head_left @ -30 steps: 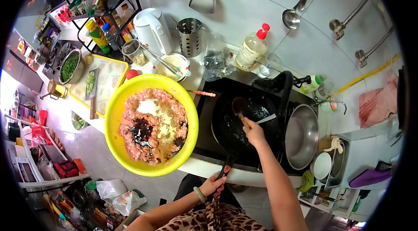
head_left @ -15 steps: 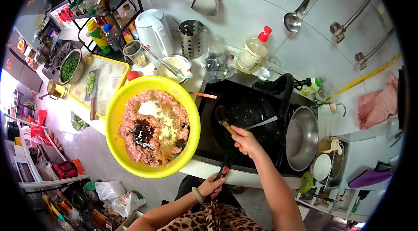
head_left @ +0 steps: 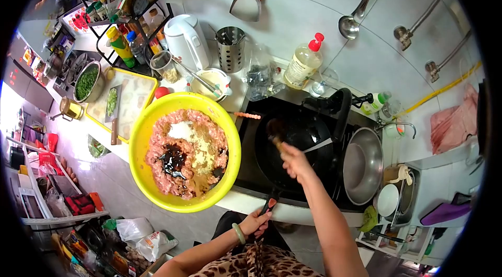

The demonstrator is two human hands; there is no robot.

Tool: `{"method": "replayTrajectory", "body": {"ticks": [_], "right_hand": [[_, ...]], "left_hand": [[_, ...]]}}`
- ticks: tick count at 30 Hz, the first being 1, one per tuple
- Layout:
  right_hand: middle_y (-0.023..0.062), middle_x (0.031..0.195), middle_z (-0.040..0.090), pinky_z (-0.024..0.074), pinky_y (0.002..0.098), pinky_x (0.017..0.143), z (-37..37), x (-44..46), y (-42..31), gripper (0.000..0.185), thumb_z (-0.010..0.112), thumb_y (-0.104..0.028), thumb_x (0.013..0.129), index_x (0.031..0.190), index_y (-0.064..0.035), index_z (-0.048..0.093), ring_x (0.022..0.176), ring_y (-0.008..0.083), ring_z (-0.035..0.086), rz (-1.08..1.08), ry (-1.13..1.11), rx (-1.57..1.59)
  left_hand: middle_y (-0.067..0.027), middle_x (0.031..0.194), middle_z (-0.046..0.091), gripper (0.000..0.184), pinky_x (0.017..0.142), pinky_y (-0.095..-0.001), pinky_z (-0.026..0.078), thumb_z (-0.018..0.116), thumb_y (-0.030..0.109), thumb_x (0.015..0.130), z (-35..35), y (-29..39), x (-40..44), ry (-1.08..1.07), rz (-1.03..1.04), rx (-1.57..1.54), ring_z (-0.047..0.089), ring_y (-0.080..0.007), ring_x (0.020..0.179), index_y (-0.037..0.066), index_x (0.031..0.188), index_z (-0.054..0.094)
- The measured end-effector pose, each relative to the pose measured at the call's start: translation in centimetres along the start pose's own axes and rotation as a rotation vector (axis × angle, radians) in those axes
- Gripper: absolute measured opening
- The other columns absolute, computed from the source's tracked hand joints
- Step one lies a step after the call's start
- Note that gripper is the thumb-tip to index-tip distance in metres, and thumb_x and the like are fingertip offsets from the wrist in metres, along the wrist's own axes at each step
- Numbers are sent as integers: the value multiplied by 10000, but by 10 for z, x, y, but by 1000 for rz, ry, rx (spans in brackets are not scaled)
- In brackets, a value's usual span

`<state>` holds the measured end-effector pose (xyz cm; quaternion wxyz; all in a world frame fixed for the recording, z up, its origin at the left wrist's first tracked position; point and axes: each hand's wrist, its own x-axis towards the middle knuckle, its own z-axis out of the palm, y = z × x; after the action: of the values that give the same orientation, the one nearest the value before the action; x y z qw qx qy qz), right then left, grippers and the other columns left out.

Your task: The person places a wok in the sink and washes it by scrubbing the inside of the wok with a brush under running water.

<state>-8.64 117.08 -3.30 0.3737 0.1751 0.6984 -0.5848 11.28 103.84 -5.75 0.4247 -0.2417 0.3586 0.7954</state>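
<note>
Wrapped round the handle of a black wok (head_left: 314,136) is my left hand (head_left: 255,222), at the counter's front edge. My right hand (head_left: 296,162) grips a wooden-handled brush (head_left: 277,138) over the inside of the wok; the brush head is blurred. A flat metal strip (head_left: 318,145) shows beside the right hand, across the wok. To the left of the wok stands a yellow bowl (head_left: 135,157) of minced meat (head_left: 162,125) with white powder, yellowish granules and dark sauce on top.
A steel pan (head_left: 363,164) is right of the wok. Behind are a pump bottle (head_left: 303,65), a utensil holder (head_left: 230,52) and a white kettle (head_left: 184,42). A cutting board (head_left: 137,89) with a knife (head_left: 114,120) lies left, near a bowl of chopped greens (head_left: 88,82).
The right hand and brush have moved leftward and back within the wok, with the brush head shifting from the upper middle to the left side. The left hand keeps its hold on the handle.
</note>
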Motion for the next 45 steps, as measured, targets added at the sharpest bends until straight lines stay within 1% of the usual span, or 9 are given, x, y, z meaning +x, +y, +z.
{"method": "replayTrajectory", "body": {"ticks": [18,22,28,32,34,38,40,42,45], "right_hand": [[-17,580,438,221,170,317,10,18,5,474,541,-188,859,1307,-198,388,364,45,311,-72,46,351],[-13,560,433,224,183,301,19,-30,26,477,558,-194,846,1298,-214,407,351,49,320,88,-215,218],[-4,600,449,239,172,322,5,11,4,475,523,-167,869,1320,-178,376,386,46,337,-77,39,122],[116,811,622,480,361,610,-32,-11,54,478,526,-211,838,1299,-241,404,715,254,603,-328,79,-856],[135,935,616,463,392,756,-45,-39,36,449,500,-227,842,1279,-284,419,850,305,588,-235,151,-1118],[130,865,615,472,393,731,-84,-64,14,345,442,-263,869,1209,-254,496,820,312,596,-270,64,-1486],[167,874,599,474,421,678,-116,-48,-19,202,442,-200,833,842,-123,628,796,318,600,-337,-25,-1528],[172,923,590,464,434,713,-108,-75,-100,156,488,-146,797,856,-54,598,849,328,584,-352,491,-1342],[166,1195,475,398,424,866,-170,-4,-108,411,558,-132,777,1155,-3,462,1070,327,467,-961,961,-1350]], "left_hand": [[5,496,377,278,340,-255,315,530,342,877,10,4,-3,12,6,-53,363,-94,350,116,773,406],[13,502,362,271,334,-242,281,533,332,878,11,0,-3,39,-17,-48,333,-88,348,119,787,390],[5,494,379,271,332,-254,303,509,325,889,9,1,-3,39,41,-8,358,-103,344,108,764,406],[-4,497,376,251,332,-244,280,514,298,889,0,-3,-1,30,51,-29,335,-107,341,95,773,421],[-4,503,373,240,335,-245,274,516,289,888,-4,-2,-1,-16,91,-62,334,-108,344,94,781,427],[0,510,374,239,336,-248,289,500,298,896,-1,9,-10,11,41,-36,346,-105,350,98,785,431],[-4,515,388,249,337,-253,299,487,317,901,-4,10,-10,-9,13,-21,354,-107,355,101,786,439],[-6,511,390,252,335,-252,294,484,318,903,-2,11,-11,12,15,-5,354,-105,355,102,779,442],[-3,505,383,265,336,-249,289,485,323,901,-3,9,-11,4,28,2,348,-104,353,102,765,434]]}}
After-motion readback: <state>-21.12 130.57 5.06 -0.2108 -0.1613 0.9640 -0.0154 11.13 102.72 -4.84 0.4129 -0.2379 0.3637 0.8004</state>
